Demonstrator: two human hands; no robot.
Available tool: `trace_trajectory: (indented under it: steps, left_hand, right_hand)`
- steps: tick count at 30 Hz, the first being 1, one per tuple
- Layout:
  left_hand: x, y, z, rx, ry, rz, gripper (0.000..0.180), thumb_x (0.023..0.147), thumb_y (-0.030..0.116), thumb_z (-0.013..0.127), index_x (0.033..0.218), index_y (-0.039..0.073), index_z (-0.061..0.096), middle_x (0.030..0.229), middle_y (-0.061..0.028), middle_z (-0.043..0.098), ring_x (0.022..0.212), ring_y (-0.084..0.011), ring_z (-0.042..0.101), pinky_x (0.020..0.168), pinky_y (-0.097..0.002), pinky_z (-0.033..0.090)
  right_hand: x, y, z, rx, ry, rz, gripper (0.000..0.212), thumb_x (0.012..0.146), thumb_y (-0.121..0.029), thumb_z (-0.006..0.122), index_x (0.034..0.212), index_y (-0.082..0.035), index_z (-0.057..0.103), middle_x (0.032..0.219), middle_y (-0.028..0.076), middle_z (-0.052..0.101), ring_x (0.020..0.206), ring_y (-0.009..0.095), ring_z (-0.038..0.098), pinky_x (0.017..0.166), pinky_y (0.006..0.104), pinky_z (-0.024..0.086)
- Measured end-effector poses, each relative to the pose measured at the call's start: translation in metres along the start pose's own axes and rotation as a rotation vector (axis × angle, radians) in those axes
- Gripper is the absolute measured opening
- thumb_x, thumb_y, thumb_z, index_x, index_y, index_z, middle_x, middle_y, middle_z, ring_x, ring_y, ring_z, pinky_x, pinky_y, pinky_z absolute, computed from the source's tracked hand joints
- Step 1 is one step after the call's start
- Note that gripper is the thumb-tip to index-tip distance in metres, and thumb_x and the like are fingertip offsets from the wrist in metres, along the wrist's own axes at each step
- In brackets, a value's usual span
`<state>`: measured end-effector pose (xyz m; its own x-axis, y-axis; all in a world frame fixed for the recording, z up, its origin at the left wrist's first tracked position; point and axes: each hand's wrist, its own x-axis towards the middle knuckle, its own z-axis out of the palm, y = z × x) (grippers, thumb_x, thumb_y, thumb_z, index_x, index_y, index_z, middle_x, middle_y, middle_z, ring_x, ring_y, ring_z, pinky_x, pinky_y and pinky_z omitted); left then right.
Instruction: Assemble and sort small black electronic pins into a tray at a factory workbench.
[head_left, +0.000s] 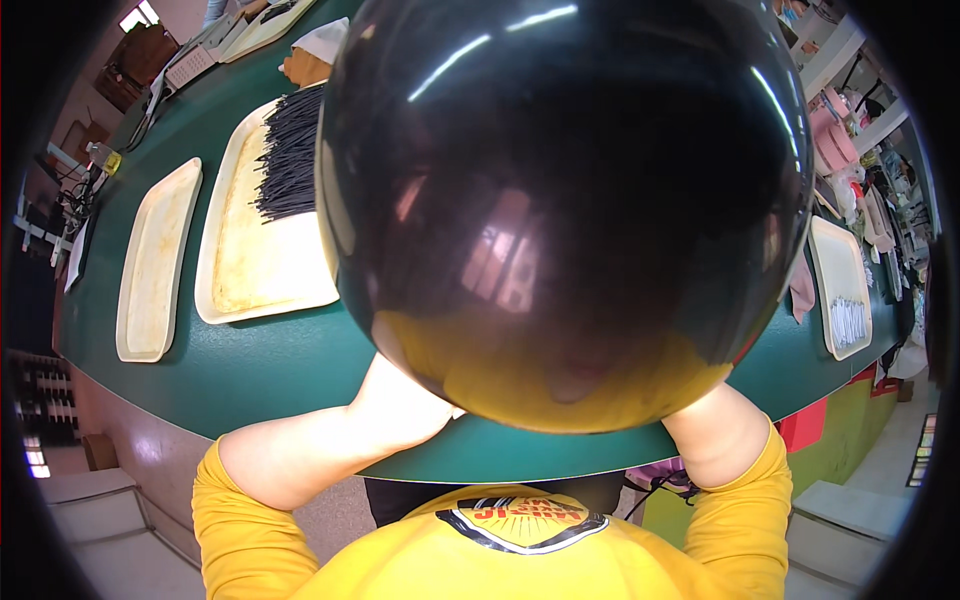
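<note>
A large, glossy black balloon [570,230] fills the upper middle of the head view, very near to me. Windows, lights and my yellow top are mirrored in its surface. At its lower left edge is my left hand [405,400], mostly hidden behind the curve, with the wrist and the heel of the hand showing. My right hand [703,412] reaches behind the lower right edge, and its fingers are out of sight. Between them the two hands hold up the balloon. Its far side cannot be seen.
Left on the green table [300,365] is a cream tray [265,280] with many thin black sticks [292,160]. Beyond it lies another cream tray [160,265]. At the right, a third tray [842,255] carries thin whitish pieces [848,322].
</note>
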<state>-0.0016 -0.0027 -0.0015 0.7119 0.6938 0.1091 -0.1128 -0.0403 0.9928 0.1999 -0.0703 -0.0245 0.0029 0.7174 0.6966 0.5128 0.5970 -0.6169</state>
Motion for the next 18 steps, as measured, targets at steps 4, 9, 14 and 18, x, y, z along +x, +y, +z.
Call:
trace_trajectory:
  steps: [4,9,14,18]
  left_hand:
    - [-0.004,-0.004,-0.004,-0.184,0.037,-0.058,0.031,0.063,-0.008,0.06,0.094,-0.002,0.057,0.079,-0.0061,0.06,0.072,-0.0148,0.056,0.061,-0.0272,0.046]
    - [-0.007,-0.007,-0.014,-0.405,-0.031,-0.334,0.034,0.06,-0.011,0.059,0.094,-0.003,0.057,0.083,-0.0072,0.06,0.076,-0.0151,0.056,0.063,-0.0265,0.047]
    - [-0.005,-0.004,-0.007,-0.416,-0.019,-0.217,0.029,0.066,-0.01,0.059,0.093,-0.003,0.057,0.083,-0.0081,0.06,0.077,-0.0142,0.057,0.064,-0.026,0.047]
    - [0.001,-0.002,-0.005,-0.339,0.006,-0.036,0.022,0.071,-0.005,0.06,0.092,-0.003,0.058,0.083,-0.0078,0.061,0.076,-0.0144,0.058,0.065,-0.0263,0.047]
  right_hand:
    - [0.024,0.003,-0.012,-0.056,-0.162,-0.146,0.02,0.064,0.009,0.051,0.084,0.006,0.053,0.068,0.009,0.049,0.055,0.021,0.044,0.054,0.0311,0.042]
    - [0.039,-0.031,-0.005,-0.171,-0.023,-0.037,0.017,0.06,0.006,0.052,0.077,0.004,0.054,0.066,0.009,0.05,0.049,0.021,0.043,0.05,0.0291,0.04]
    - [0.03,-0.013,0.0,0.035,0.069,-0.044,0.016,0.06,0.005,0.052,0.076,0.004,0.054,0.068,0.01,0.053,0.052,0.022,0.048,0.051,0.029,0.041]
    - [0.036,-0.019,-0.002,-0.024,0.01,-0.066,0.024,0.06,0.005,0.052,0.084,0.005,0.057,0.074,0.012,0.059,0.057,0.024,0.056,0.055,0.0295,0.045]
